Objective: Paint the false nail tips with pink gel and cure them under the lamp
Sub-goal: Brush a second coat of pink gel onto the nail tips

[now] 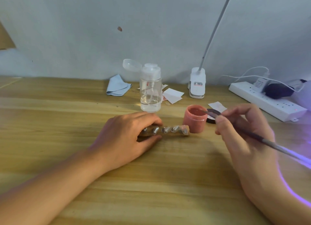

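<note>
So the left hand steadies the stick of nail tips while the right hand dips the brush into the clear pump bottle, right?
Not quite. In the head view the brush in the right hand reaches the open pink gel jar; the clear pump bottle stands apart behind. The left hand steadies the stick of nail tips.

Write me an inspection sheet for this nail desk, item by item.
Surface: wooden table, light grain.
Job's things: holder stick with clear nail tips, unpainted; open pink gel jar beside it; brush, tip at the jar's mouth.
Clutter: pump bottle, blue cloth, paper slips, black lid.
Hands: left hand holds the stick; right hand pinches the brush.
Cables: white cable to power strip.
Surroundings: clip lamp, grey wall, purple glow at right.
</note>
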